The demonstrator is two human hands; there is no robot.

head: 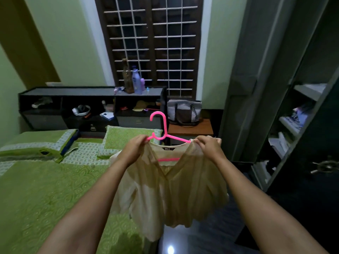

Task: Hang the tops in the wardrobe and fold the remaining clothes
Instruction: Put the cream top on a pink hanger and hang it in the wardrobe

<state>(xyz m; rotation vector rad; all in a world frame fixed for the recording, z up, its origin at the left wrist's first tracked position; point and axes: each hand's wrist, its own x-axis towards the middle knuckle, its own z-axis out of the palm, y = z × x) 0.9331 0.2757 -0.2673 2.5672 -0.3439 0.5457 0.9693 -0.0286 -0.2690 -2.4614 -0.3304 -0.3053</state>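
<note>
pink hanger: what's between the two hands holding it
In the head view, the pink hanger's hook and the cream top's labelled neckline lie between left hand and right hand.

Hanger [159, 133] shoulders hidden under top [170, 187] and both hands. Wardrobe [300, 114] cut off at right edge, shelf contents blurred. Shelf [91, 109] items at centre left too small to tell. Bed [45, 189] cut off lower left.

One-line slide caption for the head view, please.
Both hands, left hand and right hand, hold a cream top on a pink hanger beside the open wardrobe.
</note>
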